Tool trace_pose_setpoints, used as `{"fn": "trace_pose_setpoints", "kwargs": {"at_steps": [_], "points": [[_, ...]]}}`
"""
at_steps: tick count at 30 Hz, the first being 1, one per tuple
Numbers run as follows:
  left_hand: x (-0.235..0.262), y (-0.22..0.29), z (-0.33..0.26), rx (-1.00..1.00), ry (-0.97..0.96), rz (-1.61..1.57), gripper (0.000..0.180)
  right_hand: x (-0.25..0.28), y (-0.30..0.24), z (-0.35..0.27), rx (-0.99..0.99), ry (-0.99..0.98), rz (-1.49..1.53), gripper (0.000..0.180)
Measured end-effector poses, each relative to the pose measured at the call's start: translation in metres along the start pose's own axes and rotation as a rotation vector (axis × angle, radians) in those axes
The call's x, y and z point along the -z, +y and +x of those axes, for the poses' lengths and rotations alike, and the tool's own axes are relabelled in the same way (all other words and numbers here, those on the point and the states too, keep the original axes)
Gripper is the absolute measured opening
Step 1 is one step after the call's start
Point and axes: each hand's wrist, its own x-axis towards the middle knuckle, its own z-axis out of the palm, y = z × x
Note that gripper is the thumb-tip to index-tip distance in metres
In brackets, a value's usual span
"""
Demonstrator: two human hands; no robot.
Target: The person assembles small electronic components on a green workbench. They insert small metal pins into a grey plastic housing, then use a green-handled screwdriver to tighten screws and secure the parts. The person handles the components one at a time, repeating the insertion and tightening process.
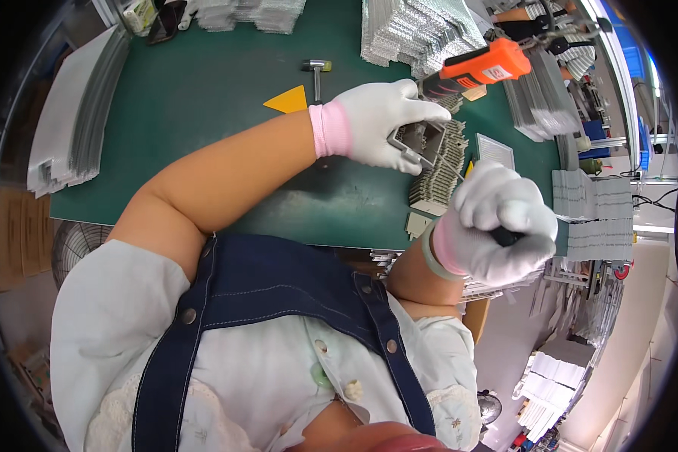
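My left hand (384, 124), in a white glove with a pink cuff, is closed on a small grey box-shaped frame (422, 139) above the green table. Right beside that frame stands a row of stacked beige-grey notched parts (448, 162). My right hand (501, 218), gloved the same way, makes a fist at the table's near right edge. A black handle end (507, 236) shows between its fingers; the rest of the tool is mostly hidden. An orange and black power screwdriver (490, 66) hangs just beyond my left hand.
On the green table (203, 98) lie a small hammer (317, 79) and a yellow triangular piece (287, 100). White panels (79, 113) stand stacked at left. Silvery wrapped parts (418, 30) pile up at the back, with more panels (539, 94) at right. Another person (572, 45) is at the far right.
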Motion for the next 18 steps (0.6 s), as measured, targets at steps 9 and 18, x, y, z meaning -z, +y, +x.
{"fn": "trace_pose_setpoints", "kwargs": {"at_steps": [9,18], "points": [[-0.002,-0.001,0.003,-0.027,-0.007,-0.009,0.079,0.002,0.014,-0.006,-0.071,0.126,0.04,0.045],[0.0,-0.002,0.004,-0.017,0.0,0.002,0.078,0.001,0.018,-0.001,-0.202,0.118,0.038,0.048]]}}
